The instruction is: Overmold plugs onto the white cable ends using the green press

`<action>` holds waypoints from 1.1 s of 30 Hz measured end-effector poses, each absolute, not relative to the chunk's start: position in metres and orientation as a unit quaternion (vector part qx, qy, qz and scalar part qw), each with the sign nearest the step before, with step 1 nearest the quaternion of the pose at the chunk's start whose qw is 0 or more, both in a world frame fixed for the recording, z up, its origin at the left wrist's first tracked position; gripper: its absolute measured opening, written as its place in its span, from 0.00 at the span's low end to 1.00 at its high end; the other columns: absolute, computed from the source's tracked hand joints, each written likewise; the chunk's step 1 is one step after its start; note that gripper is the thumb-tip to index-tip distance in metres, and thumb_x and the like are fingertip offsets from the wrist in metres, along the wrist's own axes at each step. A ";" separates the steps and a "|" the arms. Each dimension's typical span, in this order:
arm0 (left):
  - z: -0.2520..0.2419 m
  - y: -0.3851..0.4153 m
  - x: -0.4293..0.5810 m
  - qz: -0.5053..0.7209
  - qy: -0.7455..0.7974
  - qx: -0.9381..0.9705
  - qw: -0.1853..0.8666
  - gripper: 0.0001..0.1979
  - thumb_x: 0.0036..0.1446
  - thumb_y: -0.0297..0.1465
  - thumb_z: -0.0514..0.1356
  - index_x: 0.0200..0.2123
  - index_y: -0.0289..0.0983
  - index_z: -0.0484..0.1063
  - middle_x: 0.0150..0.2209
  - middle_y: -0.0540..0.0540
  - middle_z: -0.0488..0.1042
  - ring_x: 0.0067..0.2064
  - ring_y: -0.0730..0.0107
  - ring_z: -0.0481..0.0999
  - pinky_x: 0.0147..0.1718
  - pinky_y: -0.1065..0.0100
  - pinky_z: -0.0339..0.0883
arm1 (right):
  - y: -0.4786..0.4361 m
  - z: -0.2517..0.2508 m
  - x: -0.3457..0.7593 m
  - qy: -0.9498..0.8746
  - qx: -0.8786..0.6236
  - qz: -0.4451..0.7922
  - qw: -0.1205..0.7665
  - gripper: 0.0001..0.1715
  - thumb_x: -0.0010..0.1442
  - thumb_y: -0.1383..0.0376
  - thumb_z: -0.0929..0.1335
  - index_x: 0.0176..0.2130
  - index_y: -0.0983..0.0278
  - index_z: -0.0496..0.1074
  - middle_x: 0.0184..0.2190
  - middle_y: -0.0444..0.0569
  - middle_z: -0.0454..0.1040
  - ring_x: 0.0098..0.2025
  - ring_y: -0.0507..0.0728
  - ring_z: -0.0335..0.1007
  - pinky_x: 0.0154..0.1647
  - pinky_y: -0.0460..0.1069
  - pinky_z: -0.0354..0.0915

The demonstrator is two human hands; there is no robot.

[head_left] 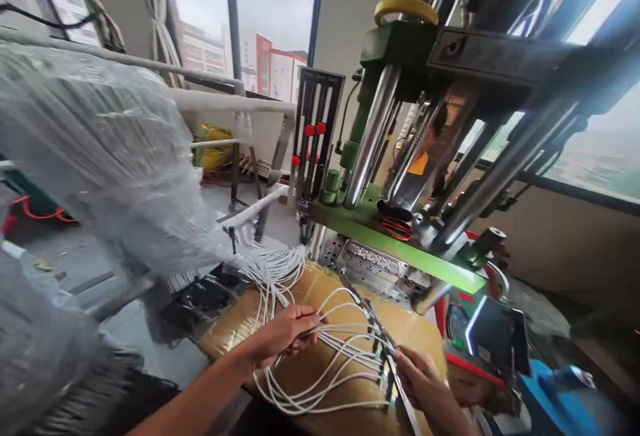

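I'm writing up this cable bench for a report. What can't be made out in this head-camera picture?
Head view:
Ends of the white cables: hidden by the left hand and right hand.
Contents of the plastic-wrapped bundle: blurred by the film.
Lettering on the press's metal plate: too blurred to read.
Display on the dark screen: angled away from the camera.

Left hand [283, 337] bare, right hand [419, 379] bare; left forearm [190, 399] uncovered to frame edge.

The white cables [345, 396] — partly hidden inside the left hand [283, 336]
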State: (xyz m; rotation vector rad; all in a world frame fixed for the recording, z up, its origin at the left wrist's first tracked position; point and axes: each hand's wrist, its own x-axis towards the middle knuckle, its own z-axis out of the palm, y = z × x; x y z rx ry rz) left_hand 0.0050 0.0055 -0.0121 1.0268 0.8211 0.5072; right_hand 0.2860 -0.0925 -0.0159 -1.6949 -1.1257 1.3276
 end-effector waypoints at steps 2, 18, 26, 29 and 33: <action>-0.012 0.002 0.005 0.213 0.373 0.486 0.761 0.24 0.51 0.47 0.62 0.42 0.33 0.70 0.26 0.52 0.67 0.19 0.83 0.49 0.19 0.74 0.36 | -0.101 -0.023 0.289 -0.422 -0.646 0.523 0.363 0.29 0.52 0.41 0.67 0.26 0.62 0.57 0.18 0.33 0.51 0.17 0.44 0.43 0.16 0.41 0.40; -0.024 0.001 0.020 0.148 0.369 0.484 0.779 0.26 0.52 0.48 0.61 0.46 0.35 0.66 0.28 0.51 0.68 0.19 0.83 0.49 0.18 0.74 0.34 | -0.106 -0.036 0.298 -0.352 -0.607 0.611 0.366 0.27 0.54 0.43 0.67 0.28 0.61 0.56 0.20 0.34 0.51 0.18 0.43 0.38 0.16 0.42 0.33; -0.034 0.011 0.026 0.127 0.380 0.466 0.789 0.27 0.53 0.49 0.61 0.49 0.37 0.65 0.28 0.51 0.68 0.20 0.82 0.49 0.19 0.73 0.34 | -0.099 -0.040 0.305 -0.329 -0.607 0.635 0.347 0.28 0.54 0.42 0.66 0.26 0.61 0.55 0.19 0.34 0.50 0.18 0.44 0.36 0.15 0.42 0.33; -0.020 -0.001 0.031 0.095 0.373 0.508 0.771 0.26 0.56 0.52 0.56 0.45 0.36 0.69 0.24 0.54 0.62 0.20 0.80 0.47 0.20 0.72 0.37 | -0.100 -0.041 0.306 -0.418 -0.651 0.532 0.344 0.26 0.57 0.44 0.63 0.25 0.61 0.57 0.19 0.37 0.55 0.19 0.47 0.46 0.17 0.43 0.44; -0.002 -0.027 0.025 -0.013 0.242 0.606 0.757 0.25 0.59 0.51 0.53 0.36 0.34 0.76 0.21 0.54 0.56 0.22 0.77 0.51 0.20 0.70 0.41 | -0.104 -0.051 0.317 -0.540 -0.744 0.245 0.308 0.22 0.62 0.47 0.58 0.32 0.61 0.67 0.30 0.50 0.73 0.33 0.58 0.69 0.34 0.48 0.60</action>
